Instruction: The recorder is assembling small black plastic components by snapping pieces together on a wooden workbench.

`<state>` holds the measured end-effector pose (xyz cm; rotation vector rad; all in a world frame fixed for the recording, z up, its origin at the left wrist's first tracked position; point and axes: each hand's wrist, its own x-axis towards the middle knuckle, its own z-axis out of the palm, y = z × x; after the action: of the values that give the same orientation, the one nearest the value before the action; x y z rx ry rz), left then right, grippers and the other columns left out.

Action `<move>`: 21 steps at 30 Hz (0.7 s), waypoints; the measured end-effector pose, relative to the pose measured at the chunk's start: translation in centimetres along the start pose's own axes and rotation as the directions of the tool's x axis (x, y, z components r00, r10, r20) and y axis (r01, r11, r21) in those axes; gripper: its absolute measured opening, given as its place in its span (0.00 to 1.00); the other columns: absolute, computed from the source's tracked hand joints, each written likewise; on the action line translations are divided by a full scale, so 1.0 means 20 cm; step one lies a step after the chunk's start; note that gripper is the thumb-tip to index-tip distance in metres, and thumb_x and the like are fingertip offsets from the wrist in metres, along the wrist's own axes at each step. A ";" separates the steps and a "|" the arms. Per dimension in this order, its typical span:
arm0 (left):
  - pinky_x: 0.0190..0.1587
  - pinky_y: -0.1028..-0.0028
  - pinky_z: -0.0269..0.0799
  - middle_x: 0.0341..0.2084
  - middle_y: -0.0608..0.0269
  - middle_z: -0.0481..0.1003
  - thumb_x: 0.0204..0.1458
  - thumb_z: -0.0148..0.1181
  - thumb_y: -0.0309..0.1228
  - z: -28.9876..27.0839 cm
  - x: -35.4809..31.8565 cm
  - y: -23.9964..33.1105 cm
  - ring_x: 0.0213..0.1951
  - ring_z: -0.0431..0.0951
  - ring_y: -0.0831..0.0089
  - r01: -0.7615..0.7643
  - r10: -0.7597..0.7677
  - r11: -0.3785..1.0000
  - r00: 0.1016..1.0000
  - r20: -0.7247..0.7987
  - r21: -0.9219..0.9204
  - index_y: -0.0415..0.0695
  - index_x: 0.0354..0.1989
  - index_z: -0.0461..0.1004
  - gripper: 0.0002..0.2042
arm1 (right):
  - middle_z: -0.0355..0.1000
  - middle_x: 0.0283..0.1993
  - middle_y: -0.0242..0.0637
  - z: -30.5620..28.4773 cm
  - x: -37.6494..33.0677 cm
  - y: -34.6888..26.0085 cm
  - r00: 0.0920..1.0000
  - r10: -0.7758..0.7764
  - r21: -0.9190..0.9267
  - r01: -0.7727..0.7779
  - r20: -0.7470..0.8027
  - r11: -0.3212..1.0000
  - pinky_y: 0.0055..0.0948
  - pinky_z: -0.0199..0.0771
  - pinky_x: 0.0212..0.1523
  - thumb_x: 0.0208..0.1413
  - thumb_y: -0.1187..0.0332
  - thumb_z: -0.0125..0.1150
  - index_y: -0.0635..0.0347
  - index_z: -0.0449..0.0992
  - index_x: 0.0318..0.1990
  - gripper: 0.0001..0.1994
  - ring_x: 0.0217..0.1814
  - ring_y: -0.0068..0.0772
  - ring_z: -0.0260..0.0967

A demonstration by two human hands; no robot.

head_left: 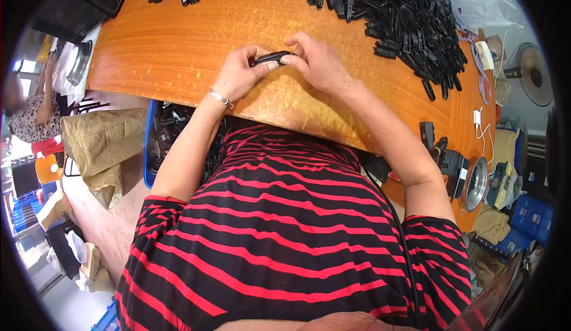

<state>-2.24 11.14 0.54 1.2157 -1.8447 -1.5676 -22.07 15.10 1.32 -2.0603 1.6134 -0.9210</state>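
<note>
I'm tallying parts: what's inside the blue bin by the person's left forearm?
The blue bin holds jumbled dark pieces. The left forearm and tabletop cover part; its bottom is hidden.

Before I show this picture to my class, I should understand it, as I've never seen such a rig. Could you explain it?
No machine here: these are a person's bare hands, filmed from above by a wide fisheye camera worn on the head, so straight edges look bent. The left hand holds a slim black part, and the right hand touches its end. On the wooden table lie similar-looking black parts: a large heap at upper right and a smaller one along the top. A blue bin sits near the left forearm.
</note>
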 end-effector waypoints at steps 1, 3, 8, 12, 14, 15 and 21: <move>0.30 0.82 0.67 0.27 0.70 0.73 0.52 0.63 0.29 0.00 -0.03 0.00 0.28 0.70 0.85 -0.070 0.073 0.995 0.996 -0.041 0.069 0.36 0.43 0.72 0.13 | 0.73 0.27 0.41 0.02 -0.02 -0.01 0.997 -0.076 0.006 0.076 -0.007 0.997 0.34 0.70 0.30 0.52 0.64 0.62 0.60 0.71 0.40 0.12 0.29 0.40 0.73; 0.34 0.80 0.69 0.28 0.67 0.75 0.49 0.65 0.28 0.02 -0.10 0.00 0.29 0.72 0.82 -0.115 0.119 0.992 0.990 -0.072 0.057 0.36 0.42 0.73 0.13 | 0.75 0.29 0.42 0.04 -0.06 -0.04 0.988 -0.153 0.010 0.153 -0.012 0.988 0.36 0.71 0.31 0.52 0.63 0.62 0.60 0.71 0.40 0.12 0.31 0.44 0.73; 0.36 0.77 0.71 0.28 0.66 0.76 0.47 0.66 0.26 0.04 -0.25 0.01 0.31 0.74 0.81 -0.177 0.174 0.984 0.973 -0.155 -0.008 0.37 0.41 0.74 0.13 | 0.74 0.35 0.45 0.06 -0.16 -0.13 0.994 -0.080 0.005 0.080 0.069 0.997 0.36 0.72 0.36 0.54 0.63 0.61 0.60 0.71 0.43 0.13 0.36 0.46 0.74; 0.35 0.79 0.71 0.29 0.66 0.76 0.47 0.65 0.25 -0.03 -0.38 -0.01 0.30 0.73 0.81 -0.069 0.065 0.997 0.989 -0.136 -0.026 0.37 0.40 0.75 0.12 | 0.74 0.35 0.46 0.09 -0.19 -0.19 0.984 -0.116 0.143 0.097 0.135 0.985 0.35 0.73 0.36 0.54 0.64 0.60 0.61 0.71 0.42 0.13 0.37 0.45 0.74; 0.35 0.81 0.69 0.30 0.68 0.76 0.48 0.65 0.25 -0.13 -0.46 -0.01 0.30 0.72 0.82 -0.188 0.213 0.977 0.901 -0.379 0.103 0.38 0.39 0.75 0.11 | 0.75 0.35 0.44 0.10 -0.20 -0.18 0.988 -0.109 0.178 0.089 0.106 0.980 0.35 0.73 0.37 0.55 0.66 0.59 0.61 0.71 0.43 0.12 0.37 0.43 0.75; 0.35 0.81 0.68 0.30 0.69 0.76 0.48 0.64 0.26 -0.23 -0.48 -0.04 0.31 0.71 0.83 -0.210 0.225 0.974 0.851 -0.475 0.084 0.38 0.39 0.75 0.10 | 0.75 0.35 0.43 0.11 -0.21 -0.15 0.992 -0.107 0.137 0.096 0.072 0.986 0.33 0.73 0.37 0.55 0.67 0.58 0.62 0.71 0.44 0.11 0.36 0.39 0.75; 0.39 0.80 0.69 0.32 0.66 0.76 0.49 0.63 0.25 -0.73 -0.89 -0.40 0.34 0.73 0.79 0.141 -0.060 0.982 0.864 -0.500 0.126 0.36 0.42 0.74 0.12 | 0.75 0.31 0.40 0.16 -0.25 0.00 0.997 0.078 0.170 -0.081 0.024 0.982 0.29 0.72 0.33 0.54 0.69 0.58 0.62 0.74 0.39 0.08 0.32 0.33 0.74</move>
<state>21.19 17.76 0.68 1.6308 -1.6018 -1.0293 -20.64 19.51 -2.29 -1.8702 1.5384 -0.9752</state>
